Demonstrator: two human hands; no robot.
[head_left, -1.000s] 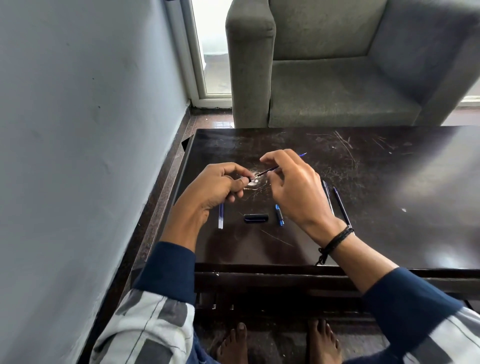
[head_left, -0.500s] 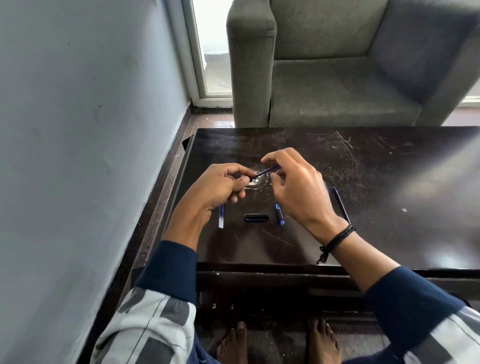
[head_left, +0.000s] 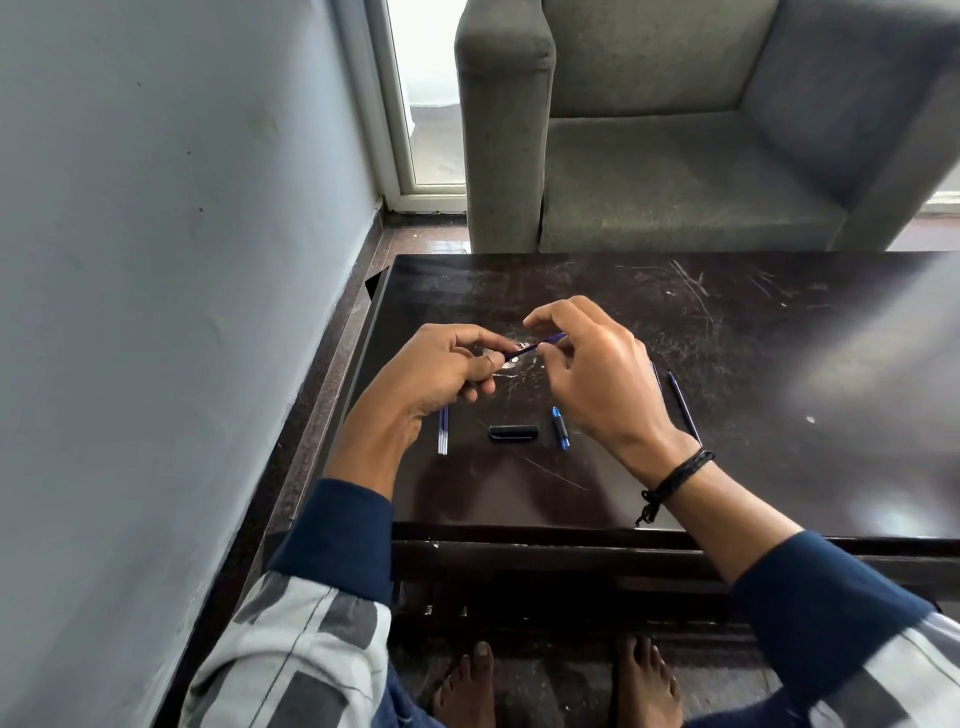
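The person sits at a dark, scratched surface (head_left: 779, 364) with both hands raised a little above it, sharing one slim blue pen part (head_left: 535, 347) between them. The left hand (head_left: 441, 374) is curled, and its thumb and forefinger pinch the lower, nearer end of the part. The right hand (head_left: 597, 374) grasps the higher, farther end in its fingertips, with the other fingers loosely bent beneath. The part runs slantwise across the small gap between the two hands, rising toward the right. Only its middle shows, since both ends are hidden in the fingers.

Other bits lie on the surface below the hands. A pair of clear tubes (head_left: 443, 434) lies just under the left wrist. A black cap (head_left: 512, 433) lies crosswise in the middle, and a short blue piece (head_left: 560, 427) is just beside it, near the right palm. A dark slim rod (head_left: 684, 408) lies beyond the right hand, on its outer side. A cord bracelet (head_left: 675, 475) circles the right wrist. A grey armchair (head_left: 675, 171) stands behind the surface, and a pale wall (head_left: 182, 260) is to the left.
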